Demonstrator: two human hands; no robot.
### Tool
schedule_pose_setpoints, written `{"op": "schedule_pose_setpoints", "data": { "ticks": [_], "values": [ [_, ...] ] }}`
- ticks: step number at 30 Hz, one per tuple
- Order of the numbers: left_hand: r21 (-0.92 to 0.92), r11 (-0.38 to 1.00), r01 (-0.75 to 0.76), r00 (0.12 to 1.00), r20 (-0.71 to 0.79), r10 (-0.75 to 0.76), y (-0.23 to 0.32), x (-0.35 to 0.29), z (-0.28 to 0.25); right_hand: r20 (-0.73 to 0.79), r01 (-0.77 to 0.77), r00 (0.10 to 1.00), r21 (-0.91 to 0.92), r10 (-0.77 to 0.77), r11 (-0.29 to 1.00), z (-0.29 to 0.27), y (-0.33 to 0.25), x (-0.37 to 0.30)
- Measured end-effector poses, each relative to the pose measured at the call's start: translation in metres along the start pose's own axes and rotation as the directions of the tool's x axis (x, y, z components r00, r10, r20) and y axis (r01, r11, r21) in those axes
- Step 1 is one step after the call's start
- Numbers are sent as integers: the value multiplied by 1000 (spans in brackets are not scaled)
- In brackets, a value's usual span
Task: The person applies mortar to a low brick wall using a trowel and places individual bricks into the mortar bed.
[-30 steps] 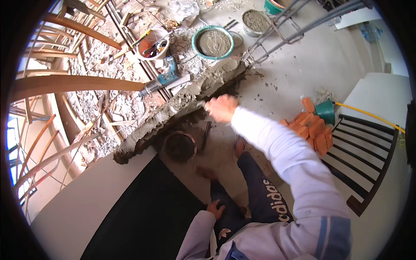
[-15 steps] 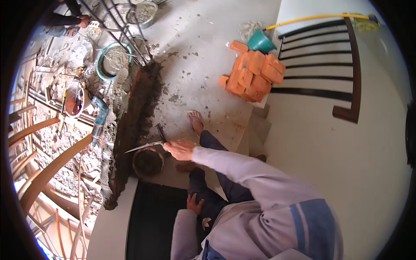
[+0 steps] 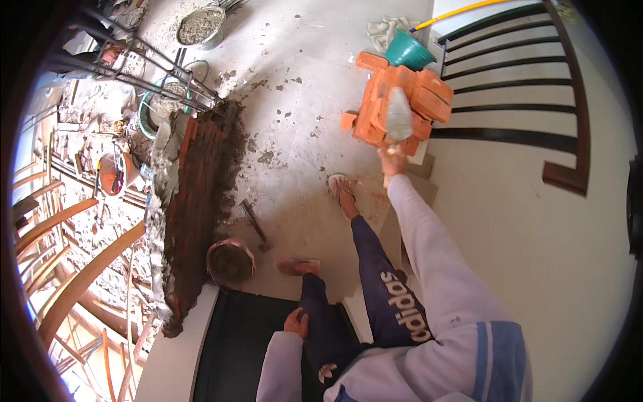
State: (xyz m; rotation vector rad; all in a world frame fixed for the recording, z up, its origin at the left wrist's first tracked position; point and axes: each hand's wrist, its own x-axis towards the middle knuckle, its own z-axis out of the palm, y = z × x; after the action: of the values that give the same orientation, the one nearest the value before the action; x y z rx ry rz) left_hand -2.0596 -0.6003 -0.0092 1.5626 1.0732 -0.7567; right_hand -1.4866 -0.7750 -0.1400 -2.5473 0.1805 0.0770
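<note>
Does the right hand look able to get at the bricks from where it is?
Probably yes: the right hand is stretched out toward the near side of the bricks, and only the trowel it holds shows in the way. That full grip might make lifting one awkward.

The grey floor (image 3: 305,127) before me looks dirty; at right are a dark slatted railing (image 3: 509,138) and a cream wall (image 3: 499,258).

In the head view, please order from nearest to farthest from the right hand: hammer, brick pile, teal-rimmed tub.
1. Brick pile, beyond the right hand.
2. Hammer, on the floor, leftward.
3. Teal-rimmed tub, at the upper left.
</note>
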Motion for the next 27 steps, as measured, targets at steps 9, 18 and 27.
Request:
{"op": "schedule_pose_setpoints", "data": {
  "ticks": [9, 18, 27],
  "values": [
    [-536, 832, 145, 989, 53, -138, 93, 99, 103, -177, -157, 971, 37, 161, 987, 100, 26, 108],
    [-574, 808, 136, 989, 124, -79, 146, 149, 118, -122, -165, 980, -80, 155, 983, 94, -3, 94],
    [-782, 616, 100, 994, 55, -92, 198, 174, 69, 761, -814, 553, 408, 338, 413, -26, -51, 27]
  ]
}}
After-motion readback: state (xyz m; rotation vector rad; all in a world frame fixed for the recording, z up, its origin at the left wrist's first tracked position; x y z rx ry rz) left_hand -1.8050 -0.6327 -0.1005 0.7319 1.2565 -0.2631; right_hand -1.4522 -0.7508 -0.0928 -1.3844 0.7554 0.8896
